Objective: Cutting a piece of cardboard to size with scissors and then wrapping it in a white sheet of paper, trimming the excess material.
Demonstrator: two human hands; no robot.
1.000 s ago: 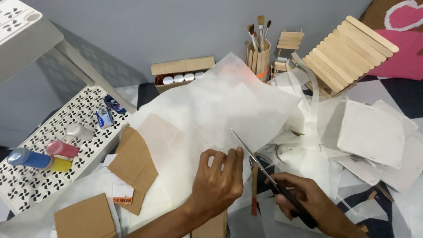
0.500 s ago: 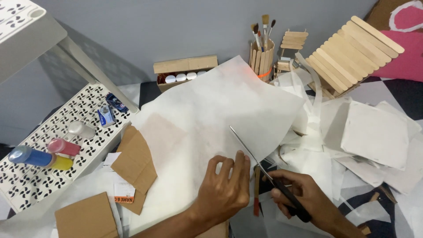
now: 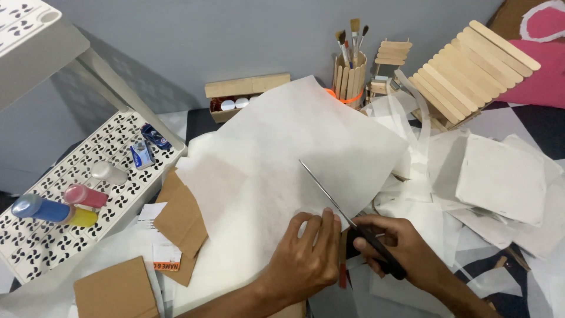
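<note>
Standing at the left is a white perforated shelf (image 3: 118, 176) carrying paint bottles (image 3: 53, 209), blue, pink and yellow, lying on their sides. Just right of it, brown cardboard pieces (image 3: 182, 218) lie partly under a large sheet of thin white paper (image 3: 294, 147) that covers the middle of the bench.

The left hand (image 3: 303, 259) lies flat on the near edge of that sheet, fingers spread a little and pressing it down. Just beside it, the right hand (image 3: 400, 250) is closed through the black handles of a pair of scissors (image 3: 341, 212), whose long blades point up and to the left across the paper. The blades look nearly together, though I cannot tell how far a cut runs behind them. By my reading, the cutting of this sheet is at an early stage: most of it lies whole beyond the blade tips.

Farther right, a heap of white paper pieces and scraps (image 3: 500, 176) is piled up. At the far side stand a cup of brushes (image 3: 348, 73) and a panel of flat wooden sticks (image 3: 471, 65).
</note>
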